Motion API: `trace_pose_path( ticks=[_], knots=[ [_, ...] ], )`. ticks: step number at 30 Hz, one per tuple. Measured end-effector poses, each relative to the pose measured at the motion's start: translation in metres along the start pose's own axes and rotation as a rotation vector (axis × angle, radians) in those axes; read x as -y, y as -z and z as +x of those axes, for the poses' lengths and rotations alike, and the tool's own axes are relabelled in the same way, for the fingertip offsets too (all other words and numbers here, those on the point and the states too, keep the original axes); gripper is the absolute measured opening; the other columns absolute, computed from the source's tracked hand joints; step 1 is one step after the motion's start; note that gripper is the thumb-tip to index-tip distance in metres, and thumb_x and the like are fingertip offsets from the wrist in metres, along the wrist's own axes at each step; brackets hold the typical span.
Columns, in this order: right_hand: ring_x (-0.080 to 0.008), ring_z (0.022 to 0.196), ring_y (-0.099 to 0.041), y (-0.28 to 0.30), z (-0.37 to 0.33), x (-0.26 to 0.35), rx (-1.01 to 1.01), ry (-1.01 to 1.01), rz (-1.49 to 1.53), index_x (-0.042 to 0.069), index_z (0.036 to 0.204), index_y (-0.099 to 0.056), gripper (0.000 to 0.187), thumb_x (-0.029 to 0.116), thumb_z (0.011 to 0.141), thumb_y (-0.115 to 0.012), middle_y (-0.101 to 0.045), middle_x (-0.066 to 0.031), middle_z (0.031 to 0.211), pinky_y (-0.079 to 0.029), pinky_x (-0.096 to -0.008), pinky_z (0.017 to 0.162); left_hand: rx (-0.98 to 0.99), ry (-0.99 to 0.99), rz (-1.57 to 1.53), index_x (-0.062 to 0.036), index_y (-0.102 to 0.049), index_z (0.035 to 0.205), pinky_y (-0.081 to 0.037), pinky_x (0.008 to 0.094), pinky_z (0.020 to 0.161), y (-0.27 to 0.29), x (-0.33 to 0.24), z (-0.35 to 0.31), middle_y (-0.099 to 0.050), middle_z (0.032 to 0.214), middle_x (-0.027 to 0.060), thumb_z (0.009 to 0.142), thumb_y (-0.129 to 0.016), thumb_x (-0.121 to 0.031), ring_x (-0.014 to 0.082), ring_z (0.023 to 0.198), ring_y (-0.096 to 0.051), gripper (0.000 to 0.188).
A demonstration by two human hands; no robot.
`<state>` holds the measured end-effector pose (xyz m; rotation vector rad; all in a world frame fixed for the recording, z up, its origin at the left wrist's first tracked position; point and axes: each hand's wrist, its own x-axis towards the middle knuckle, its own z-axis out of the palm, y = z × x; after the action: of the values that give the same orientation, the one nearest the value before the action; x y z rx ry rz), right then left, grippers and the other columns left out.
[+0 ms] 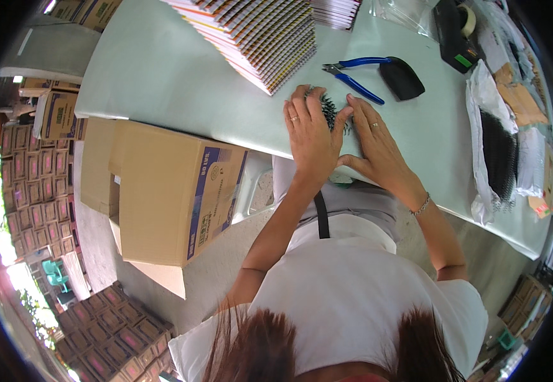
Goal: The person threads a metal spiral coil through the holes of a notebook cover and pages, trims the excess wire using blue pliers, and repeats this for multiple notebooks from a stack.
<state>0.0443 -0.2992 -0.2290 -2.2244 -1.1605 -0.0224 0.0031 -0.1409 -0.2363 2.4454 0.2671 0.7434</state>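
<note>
On the table's near edge, my left hand (312,130) curves over a small bunch of black spiral wire (329,112), its thumb and fingers on either side. Part of the wire is hidden beneath those fingers. My right hand (378,141) lies beside it with fingers stretched out and fingertips close to the wire; whether they touch it I cannot tell. Just beyond lie blue-handled wire cutters (359,75), one handle meeting a flat black piece (402,79). A tall stack of spiral-bound notebooks (260,48) stands beyond my left hand.
A large open cardboard box (155,184) is left of my legs, against the table edge. At the right, a white bag (480,95) holds black spiral wires (498,156). A black box (456,38) carries a tape roll (468,20). Stacked cartons (107,331) fill the left floor.
</note>
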Motion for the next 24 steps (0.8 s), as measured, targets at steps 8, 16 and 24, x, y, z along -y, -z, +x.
trace_pose_path(
  ticks=[8, 16, 24],
  knots=[
    [-0.0417, 0.147, -0.031, 0.006, 0.024, -0.005, 0.03, 0.0, 0.188, 0.014, 0.162, -0.021, 0.131, 0.061, 0.059, -0.086, -0.026, -0.0202, 0.162, -0.034, -0.0496, 0.12, 0.155, 0.24, -0.834, -0.0009, -0.028, 0.152, -0.023, 0.0489, 0.121, 0.005, -0.003, 0.012, -0.031, 0.151, 0.0234, 0.103, -0.039, -0.061, 0.039, 0.143, -0.029, 0.079],
    [-0.0469, 0.145, -0.031, -0.014, 0.054, -0.014, 0.038, 0.123, 0.151, 0.017, 0.153, -0.042, 0.113, 0.056, 0.058, -0.09, -0.028, -0.0229, 0.161, -0.034, -0.0541, 0.119, 0.244, 0.398, -1.175, -0.0117, -0.01, 0.162, -0.014, 0.0497, 0.127, 0.016, 0.021, 0.013, -0.017, 0.16, 0.0227, 0.099, -0.028, -0.075, 0.0433, 0.154, -0.012, 0.09],
    [-0.0398, 0.136, -0.042, -0.016, 0.066, -0.017, 0.032, 0.138, 0.212, 0.011, 0.129, -0.062, 0.059, 0.039, 0.081, -0.082, -0.052, -0.0206, 0.136, -0.037, -0.051, 0.114, 0.201, 0.339, -0.886, -0.0064, -0.011, 0.16, -0.03, 0.0505, 0.122, 0.029, 0.014, 0.007, -0.024, 0.153, 0.0274, 0.104, -0.028, -0.067, 0.0465, 0.147, -0.029, 0.084]
  ],
)
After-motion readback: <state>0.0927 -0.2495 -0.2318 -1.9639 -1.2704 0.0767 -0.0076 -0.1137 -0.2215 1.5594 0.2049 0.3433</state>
